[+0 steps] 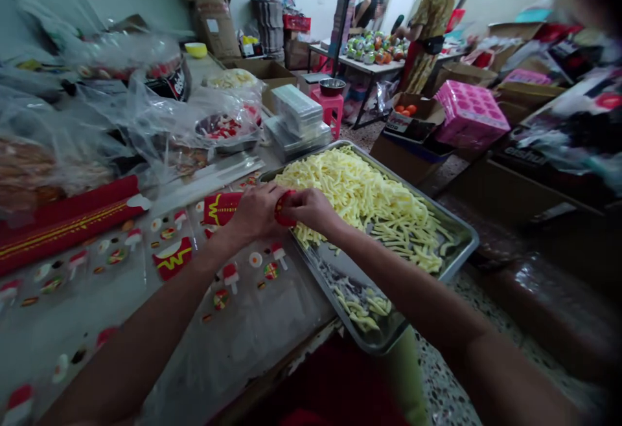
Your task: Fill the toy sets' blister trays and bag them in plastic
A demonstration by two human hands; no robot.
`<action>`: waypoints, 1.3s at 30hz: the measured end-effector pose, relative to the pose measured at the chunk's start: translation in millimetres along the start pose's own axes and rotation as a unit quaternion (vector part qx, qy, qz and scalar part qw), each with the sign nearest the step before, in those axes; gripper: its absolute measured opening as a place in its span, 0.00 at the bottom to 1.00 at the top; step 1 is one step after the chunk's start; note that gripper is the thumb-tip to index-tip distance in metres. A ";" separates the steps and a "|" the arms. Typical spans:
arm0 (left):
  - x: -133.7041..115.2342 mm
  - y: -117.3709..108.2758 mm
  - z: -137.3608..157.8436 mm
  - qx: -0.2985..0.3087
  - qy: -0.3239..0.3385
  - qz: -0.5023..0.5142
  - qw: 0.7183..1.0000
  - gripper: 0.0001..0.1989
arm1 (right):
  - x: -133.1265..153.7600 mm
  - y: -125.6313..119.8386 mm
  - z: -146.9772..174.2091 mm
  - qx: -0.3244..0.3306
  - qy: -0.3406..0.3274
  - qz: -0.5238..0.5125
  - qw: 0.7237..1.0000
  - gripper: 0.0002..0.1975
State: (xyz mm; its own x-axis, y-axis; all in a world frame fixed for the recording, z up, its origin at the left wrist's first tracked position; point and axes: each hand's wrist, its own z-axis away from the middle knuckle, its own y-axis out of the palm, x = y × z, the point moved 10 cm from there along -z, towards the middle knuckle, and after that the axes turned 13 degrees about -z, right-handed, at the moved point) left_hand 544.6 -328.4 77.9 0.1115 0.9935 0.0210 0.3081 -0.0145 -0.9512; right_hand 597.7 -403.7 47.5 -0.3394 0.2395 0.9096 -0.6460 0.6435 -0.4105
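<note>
A small red fry carton point(284, 210) is between my two hands, at the near-left edge of a metal tray point(335, 290). My left hand point(260, 209) closes on its left side, and my right hand point(311, 209) pinches it from the right; the fingertips are partly hidden. Pale yellow toy-like fries point(359, 183) are heaped in the tray, with a few loose ones in its near corner. Left of my left hand lies a red carton with yellow zigzag lines point(221, 208). Another such red carton point(173, 257) lies nearer me, on clear plastic.
Clear plastic packs with small toy foods point(228, 277) cover the table. A long row of red cartons point(68, 222) and plastic bags point(160, 115) lie left. Clear boxes point(297, 112) are stacked behind the tray. Cardboard boxes point(413, 122) stand right; two people work at a far table point(372, 67).
</note>
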 end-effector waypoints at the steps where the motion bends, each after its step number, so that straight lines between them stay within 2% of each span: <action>1: -8.0 1.7 0.8 -0.001 0.004 -0.006 1.000 0.30 | -3.9 -10.7 12.3 -0.022 0.007 0.014 1.000 0.07; 5: -19.6 18.5 -7.5 0.024 0.001 -0.008 1.000 0.36 | -16.3 -67.6 54.3 -0.105 0.007 0.088 0.991 0.05; 8: -41.6 18.0 -18.5 0.016 0.016 0.015 1.000 0.53 | -21.6 -99.1 77.1 -0.090 0.014 0.107 0.990 0.05; 10: -76.8 6.2 -25.6 -0.020 0.035 0.035 0.999 0.59 | -5.6 -110.6 89.3 -0.067 -0.029 0.132 0.989 0.06; 12: -117.0 -4.0 -31.4 -0.049 0.036 0.051 0.997 0.55 | 19.8 -115.2 100.3 -0.030 -0.094 0.172 0.980 0.08; 14: -144.8 -5.3 -35.4 -0.061 -0.001 0.060 0.996 0.45 | 33.0 -121.0 110.4 0.023 -0.114 0.204 0.972 0.08; 17: -151.6 10.2 -32.5 -0.055 -0.069 0.073 0.993 0.40 | 13.2 -153.2 128.2 0.058 -0.033 0.235 0.970 0.07; 19: -144.9 27.5 -24.1 -0.027 -0.079 0.078 0.993 0.45 | -17.7 -183.8 145.5 0.041 0.045 0.273 0.960 0.06; 21: -139.8 42.9 -12.3 0.018 -0.065 0.079 0.995 0.49 | -49.8 -203.6 164.0 0.033 0.097 0.325 0.940 0.10; 24: -139.0 48.4 4.8 0.059 -0.054 0.087 0.993 0.51 | -82.0 -207.4 180.6 0.036 0.112 0.359 0.926 0.16; 27: -141.0 33.3 12.5 0.033 -0.067 0.080 0.994 0.51 | -98.3 -198.5 181.0 0.046 0.109 0.336 0.934 0.20; 31: -150.0 19.4 14.4 0.016 -0.054 0.056 0.997 0.52 | -114.9 -187.4 171.1 0.087 0.125 0.315 0.937 0.18; 35: -160.7 19.5 14.6 0.037 -0.037 0.050 0.997 0.53 | -122.2 -184.5 164.8 0.103 0.135 0.273 0.947 0.19; 39: -165.3 25.4 14.5 0.059 -0.028 0.062 0.996 0.52 | -115.7 -181.5 164.7 0.129 0.093 0.309 0.938 0.15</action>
State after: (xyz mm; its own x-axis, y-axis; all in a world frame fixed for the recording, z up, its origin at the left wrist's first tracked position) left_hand 520.2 -491.4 45.8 0.0878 0.9898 -0.1126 0.1826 -0.1271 -0.9749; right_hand 641.7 -668.0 6.3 -0.5941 0.6470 0.4780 -0.5171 0.1480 -0.8430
